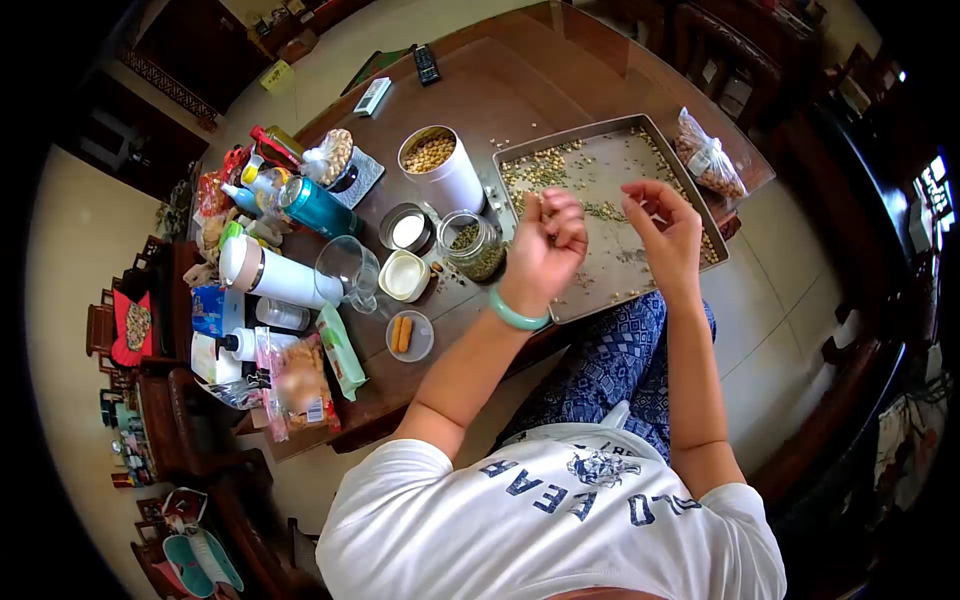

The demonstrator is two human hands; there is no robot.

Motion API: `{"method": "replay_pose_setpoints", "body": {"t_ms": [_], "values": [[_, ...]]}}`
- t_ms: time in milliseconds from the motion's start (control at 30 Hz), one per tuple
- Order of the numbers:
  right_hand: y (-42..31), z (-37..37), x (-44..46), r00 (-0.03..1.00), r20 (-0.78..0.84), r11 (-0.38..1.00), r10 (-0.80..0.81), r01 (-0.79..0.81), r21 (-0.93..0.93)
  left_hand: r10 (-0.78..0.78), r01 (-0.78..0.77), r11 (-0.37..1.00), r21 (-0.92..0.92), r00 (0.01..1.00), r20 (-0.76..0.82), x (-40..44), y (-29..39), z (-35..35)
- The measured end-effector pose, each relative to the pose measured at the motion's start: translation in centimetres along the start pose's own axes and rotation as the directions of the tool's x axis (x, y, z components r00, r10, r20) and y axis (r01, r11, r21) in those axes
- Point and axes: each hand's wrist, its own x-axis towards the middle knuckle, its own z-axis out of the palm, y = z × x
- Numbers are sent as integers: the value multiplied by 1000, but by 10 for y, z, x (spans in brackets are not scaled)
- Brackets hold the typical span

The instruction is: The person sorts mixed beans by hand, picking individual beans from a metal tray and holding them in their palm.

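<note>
My left hand (547,245), with a pale green bangle (518,310) at its wrist, is raised over the near left part of a metal tray (600,285). Its fingers are curled in, and anything between them is too small to make out. To its right, my right hand (668,232) hovers over the tray, its fingers half bent and the thumb apart from them. Small yellow and green beans (547,170) lie scattered in the tray, mostly toward its far left. Left of my left hand stands a glass jar (472,252) partly filled with green beans.
A white canister (450,185) of yellow beans stands behind the jar. Lids (405,275), a clear pitcher (347,268), a white tumbler (275,275) and several packages crowd the left. A bag of nuts (710,160) lies beyond the tray's right edge. Loose beans dot the table.
</note>
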Motion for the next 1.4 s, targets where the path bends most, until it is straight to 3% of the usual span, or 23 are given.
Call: {"method": "replay_pose_setpoints", "body": {"t_ms": [67, 167, 200, 267, 300, 400, 467, 567, 733, 833, 1033, 1400], "values": [[10, -11, -11, 995, 76, 994, 64, -56, -97, 51, -51, 999, -5, 996, 79, -19, 11, 19], [15, -14, -19, 993, 95, 994, 66, -58, -88, 284, -316, 941, 123, 933, 221, -48, 32, 45], [16, -14, -21, 991, 111, 992, 72, -60, -111, 341, -404, 898, 175, 890, 302, -54, 42, 48], [16, -13, -24, 989, 123, 981, 79, -56, -184, 525, -606, 733, 309, 793, 309, -61, 54, 56], [20, -11, -25, 992, 119, 975, 30, -3, -220, 518, -642, 663, 385, 765, 382, -60, 67, 55], [29, -9, -28, 992, 123, 957, -27, 61, -282, 671, -685, 558, 469, 704, 231, -59, 85, 57], [34, -10, -29, 994, 106, 955, -29, 58, -290, 620, -675, 565, 474, 727, 296, -60, 104, 48], [37, -12, -29, 994, 97, 949, -53, 80, -306, 755, -736, 330, 591, 581, 303, -55, 108, 46], [40, -13, -32, 991, 131, 945, -27, 68, -320, 760, -727, 193, 659, 535, 368, -49, 111, 37], [40, -13, -32, 988, 150, 936, -25, 76, -343, 796, -718, 33, 696, 440, 416, -47, 103, 38], [41, -14, -35, 985, 171, 928, -12, 75, -365, 772, -645, -99, 758, 430, 468, -46, 95, 37], [38, -16, -36, 977, 210, 919, 33, 53, -391, 682, -640, -186, 745, 462, 567, -47, 89, 36]]}}
